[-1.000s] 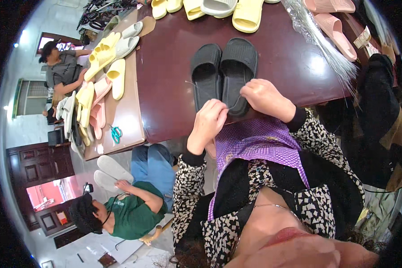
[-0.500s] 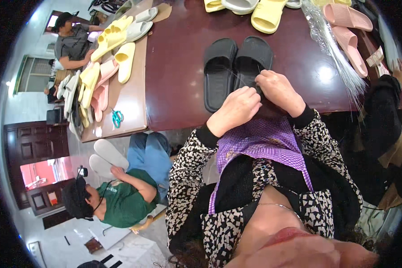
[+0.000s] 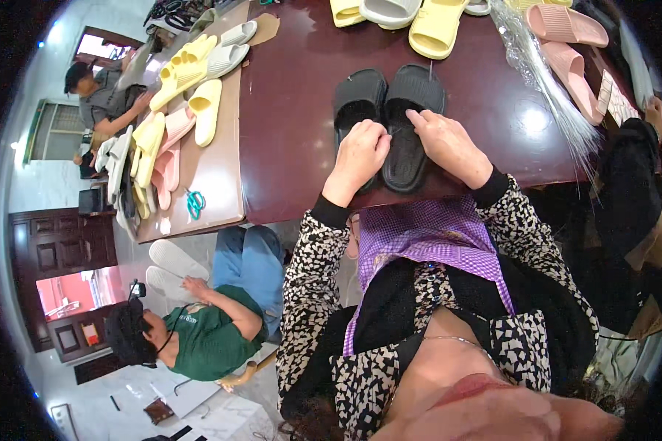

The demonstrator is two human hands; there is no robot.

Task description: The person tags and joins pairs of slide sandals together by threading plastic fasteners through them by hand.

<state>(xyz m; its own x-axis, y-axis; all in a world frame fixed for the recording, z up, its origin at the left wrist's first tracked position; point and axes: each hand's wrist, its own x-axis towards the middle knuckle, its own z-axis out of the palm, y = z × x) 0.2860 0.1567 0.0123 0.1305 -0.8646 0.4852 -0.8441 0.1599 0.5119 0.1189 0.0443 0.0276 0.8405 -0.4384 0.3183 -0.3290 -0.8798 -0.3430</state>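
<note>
Two black slide slippers lie side by side on the dark red table, toes pointing away from me. My left hand [image 3: 360,156] is closed, fingers curled, over the heel part of the left slipper [image 3: 360,90]. My right hand [image 3: 449,143] is closed at the inner sole of the right slipper [image 3: 415,88], its thumb and finger pressed together just below the strap. What either hand pinches is too thin or hidden to make out. A short pale strand [image 3: 431,71] stands up at the right slipper's toe.
A bundle of thin clear plastic strands [image 3: 548,88] lies to the right, near pink slippers [image 3: 570,73]. Yellow slippers [image 3: 435,33] stand at the far edge. On the left table are more slippers and teal-handled scissors [image 3: 195,204]. A person in green [image 3: 213,338] sits at left.
My left hand has moved left and down, apart from the right one. The thin strand seen between my hands no longer shows there. The right slipper has shifted slightly towards me.
</note>
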